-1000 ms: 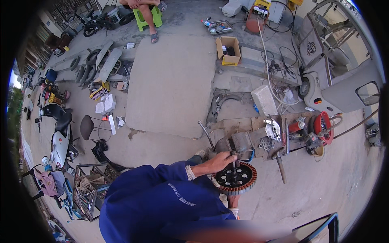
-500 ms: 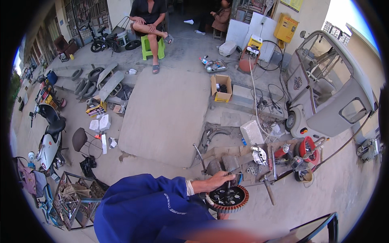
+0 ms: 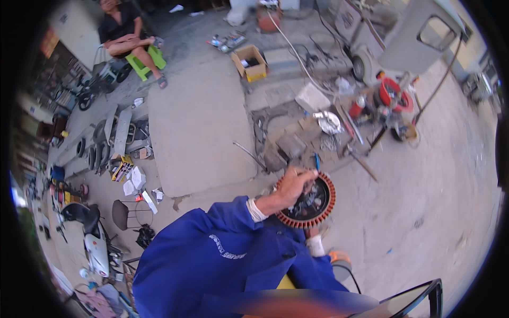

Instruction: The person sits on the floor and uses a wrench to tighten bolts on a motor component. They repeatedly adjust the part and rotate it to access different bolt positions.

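A round motor stator [image 3: 332, 197], ringed with copper-coloured windings around a dark centre, is held in front of me, its face turned up. My left hand [image 3: 291, 186] reaches over it from the left, fingers closed at the shaft in its middle, which they mostly hide. At the stator's near rim my right hand [image 3: 313, 232] shows only in part, gripping from below with its fingers hidden. Just beyond the rim stands a blue-handled tool [image 3: 317, 161]. Blue sleeves with pale cuffs cover both arms.
Beyond my hands, a low work surface carries metal blocks [image 3: 290, 144], a silver hub part [image 3: 327, 123], a red can [image 3: 358, 106] and a red basin [image 3: 389, 90]. A hammer [image 3: 363, 165] juts right. Someone sits on a green stool [image 3: 146, 62]. A grey three-wheeler [image 3: 411, 40] stands far right.
My view has swung and tilted downward, so the background sits higher. The stator appears farther up and right. More of my right cuff shows. My left hand stays at the stator's centre.
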Demonstrator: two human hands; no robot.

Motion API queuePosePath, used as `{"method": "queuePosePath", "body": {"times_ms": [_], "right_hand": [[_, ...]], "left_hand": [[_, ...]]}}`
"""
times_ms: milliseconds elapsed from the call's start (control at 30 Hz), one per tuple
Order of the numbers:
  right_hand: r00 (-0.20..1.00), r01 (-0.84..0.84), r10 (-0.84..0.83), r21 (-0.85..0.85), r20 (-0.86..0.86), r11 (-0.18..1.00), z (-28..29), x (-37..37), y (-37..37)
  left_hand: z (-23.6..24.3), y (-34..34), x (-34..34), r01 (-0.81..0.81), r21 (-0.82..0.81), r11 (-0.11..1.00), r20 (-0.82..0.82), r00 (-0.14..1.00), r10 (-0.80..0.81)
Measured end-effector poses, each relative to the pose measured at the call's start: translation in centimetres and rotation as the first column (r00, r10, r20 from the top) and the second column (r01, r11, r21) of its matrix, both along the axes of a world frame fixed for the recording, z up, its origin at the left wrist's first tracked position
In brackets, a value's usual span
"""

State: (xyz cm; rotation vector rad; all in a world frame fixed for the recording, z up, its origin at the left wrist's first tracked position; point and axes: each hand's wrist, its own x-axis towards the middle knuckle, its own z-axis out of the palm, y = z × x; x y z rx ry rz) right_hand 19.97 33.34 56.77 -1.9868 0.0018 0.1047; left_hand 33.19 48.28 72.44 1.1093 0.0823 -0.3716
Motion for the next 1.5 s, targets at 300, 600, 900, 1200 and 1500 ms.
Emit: {"method": "queuePosePath", "body": {"times_ms": [300,600,900,1200,1500], "right_hand": [[0.97,-0.167,0.159,0.03,0.184,0.985,-1.8,4.4,-0.6],[0.971,0.09,-0.134,0.218,0.197,0.972,-3.8,9.9,2.8],[0.948,0.226,-0.28,0.299,0.149,0.927,-2.5,12.7,3.9],[0.903,0.358,-0.41,0.298,0.133,0.885,-3.1,14.6,6.3],[0.918,0.348,-0.386,0.286,0.088,0.893,-3.9,16.1,7.2]], "left_hand": [[1.0,1.3,0.6,0.189,0.052,0.981,0.178,0.964,-0.195],[0.3,5.1,7.1,0.334,-0.016,0.943,0.298,0.901,-0.314],[0.5,7.3,11.6,0.333,-0.1,0.938,0.332,0.899,-0.284],[-0.7,9.1,13.9,0.245,-0.096,0.965,0.289,0.934,-0.209],[-2.5,11.1,14.8,0.023,-0.114,0.993,0.218,0.976,0.003]]}}
